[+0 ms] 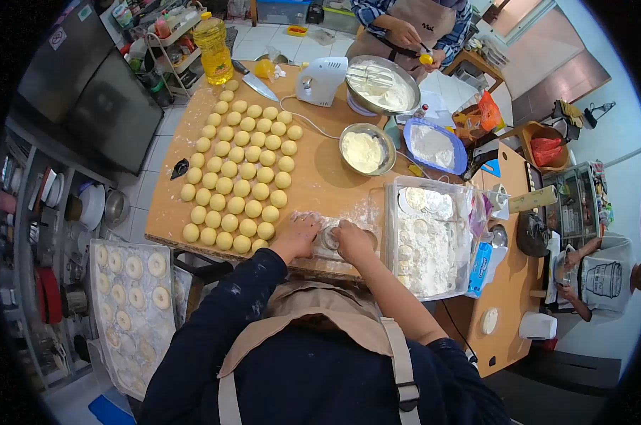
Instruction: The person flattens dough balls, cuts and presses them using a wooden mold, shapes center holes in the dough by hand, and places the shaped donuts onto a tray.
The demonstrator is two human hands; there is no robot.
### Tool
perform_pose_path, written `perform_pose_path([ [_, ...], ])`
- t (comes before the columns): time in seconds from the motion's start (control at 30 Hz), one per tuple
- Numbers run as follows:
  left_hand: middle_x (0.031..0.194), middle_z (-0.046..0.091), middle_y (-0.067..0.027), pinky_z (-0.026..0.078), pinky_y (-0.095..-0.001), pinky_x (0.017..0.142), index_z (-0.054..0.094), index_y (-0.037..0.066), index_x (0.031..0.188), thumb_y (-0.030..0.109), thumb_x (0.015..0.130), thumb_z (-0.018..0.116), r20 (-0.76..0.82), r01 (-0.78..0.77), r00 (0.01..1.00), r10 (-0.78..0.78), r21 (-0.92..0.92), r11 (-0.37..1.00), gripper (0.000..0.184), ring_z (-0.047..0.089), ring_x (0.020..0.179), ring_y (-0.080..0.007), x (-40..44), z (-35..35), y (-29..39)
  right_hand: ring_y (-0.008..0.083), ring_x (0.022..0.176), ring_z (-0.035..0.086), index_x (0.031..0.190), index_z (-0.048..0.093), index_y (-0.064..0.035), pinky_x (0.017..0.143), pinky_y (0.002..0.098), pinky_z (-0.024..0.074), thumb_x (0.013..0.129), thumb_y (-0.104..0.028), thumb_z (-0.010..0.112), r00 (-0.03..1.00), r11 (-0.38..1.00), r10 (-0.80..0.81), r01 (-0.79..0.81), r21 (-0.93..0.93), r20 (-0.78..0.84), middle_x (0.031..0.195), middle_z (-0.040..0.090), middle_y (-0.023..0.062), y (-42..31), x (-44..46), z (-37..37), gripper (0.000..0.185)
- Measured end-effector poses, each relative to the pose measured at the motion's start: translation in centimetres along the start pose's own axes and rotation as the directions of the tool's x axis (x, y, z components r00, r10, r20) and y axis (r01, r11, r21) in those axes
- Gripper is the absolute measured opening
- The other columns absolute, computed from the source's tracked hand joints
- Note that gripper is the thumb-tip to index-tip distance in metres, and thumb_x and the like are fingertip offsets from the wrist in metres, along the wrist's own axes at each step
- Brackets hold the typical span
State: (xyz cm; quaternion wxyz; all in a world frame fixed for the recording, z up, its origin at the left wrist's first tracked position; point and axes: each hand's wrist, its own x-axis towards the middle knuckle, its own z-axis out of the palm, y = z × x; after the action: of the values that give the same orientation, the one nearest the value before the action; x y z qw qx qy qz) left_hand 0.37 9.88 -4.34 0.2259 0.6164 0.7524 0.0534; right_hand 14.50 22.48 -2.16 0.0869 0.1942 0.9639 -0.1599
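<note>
My left hand rests with fingers stretched out at the left end of a floured board near the table's front edge. My right hand grips a small round cutter on that board; its fingers partly cover it. Beyond and left of my hands stand rows of pale yellow dough balls, the nearest ones close to my left hand. To the right of my right hand is a clear plastic box with flour and pale discs of dough inside.
Farther back are a mixing bowl, a hand mixer, a smaller bowl, a knife and an oil bottle. A tray of dough rings is at lower left. Co-workers stand behind and at right.
</note>
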Motion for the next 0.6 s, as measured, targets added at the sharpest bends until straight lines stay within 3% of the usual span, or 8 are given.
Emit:
perform_pose_path([
  [0.2,0.135,0.045,-0.0127,0.026,-0.0485,0.11,0.047,0.009,0.13,0.029,0.058,0.083,-0.014,-0.008,1.0,0.008,-0.007,1.0,0.083,0.037,0.131,-0.0305,-0.1,-0.4,0.2,0.0314,0.093,0.06,0.086,0.062,-0.0087,0.072,0.0435,0.0519,0.075,-0.005,0.058,1.0,0.999,-0.02,0.02,-0.031,-0.019,0.094,0.057,0.0146,-0.6,0.2,0.5,0.013],
  [0.3,0.133,0.047,-0.0125,0.027,-0.0483,0.11,0.049,0.009,0.128,0.03,0.057,0.083,-0.099,-0.024,0.995,0.02,-0.041,0.999,0.081,0.038,0.131,-0.0303,0.0,0.7,-0.2,0.0311,0.093,0.06,0.087,0.063,-0.0092,0.073,0.0435,0.0517,0.076,-0.005,0.058,0.999,0.999,-0.028,0.027,-0.023,-0.037,0.095,0.056,0.0144,-0.8,-0.1,0.8,0.013],
  [0.37,0.132,0.047,-0.0125,0.026,-0.0482,0.11,0.049,0.009,0.127,0.029,0.058,0.083,-0.047,-0.015,0.999,0.013,-0.043,0.999,0.08,0.038,0.131,-0.0301,-0.2,0.5,0.0,0.0307,0.094,0.059,0.089,0.064,-0.0094,0.076,0.0429,0.0512,0.077,-0.005,0.058,0.998,0.999,-0.034,0.034,-0.003,-0.046,0.095,0.056,0.0145,-0.8,-0.1,0.4,0.013],
  [0.47,0.132,0.047,-0.0126,0.026,-0.0484,0.11,0.05,0.01,0.126,0.029,0.058,0.083,-0.028,-0.015,1.0,0.014,-0.024,1.0,0.078,0.038,0.131,-0.0299,-0.1,-0.2,0.0,0.0325,0.094,0.059,0.091,0.064,-0.0082,0.078,0.0438,0.0497,0.076,-0.005,0.059,1.0,0.997,0.026,-0.026,0.067,-0.004,0.096,0.057,0.0155,-0.5,0.1,0.3,0.016],
  [0.6,0.132,0.047,-0.0124,0.025,-0.0485,0.11,0.049,0.01,0.128,0.03,0.058,0.083,0.008,0.012,1.0,-0.012,-0.057,0.998,0.079,0.038,0.13,-0.0294,-0.2,-0.7,0.2,0.0348,0.09,0.059,0.089,0.067,-0.007,0.079,0.0435,0.0486,0.067,0.0,0.061,0.986,0.956,-0.035,0.082,0.281,-0.166,0.095,0.06,0.0165,3.2,0.4,0.1,0.024],
])
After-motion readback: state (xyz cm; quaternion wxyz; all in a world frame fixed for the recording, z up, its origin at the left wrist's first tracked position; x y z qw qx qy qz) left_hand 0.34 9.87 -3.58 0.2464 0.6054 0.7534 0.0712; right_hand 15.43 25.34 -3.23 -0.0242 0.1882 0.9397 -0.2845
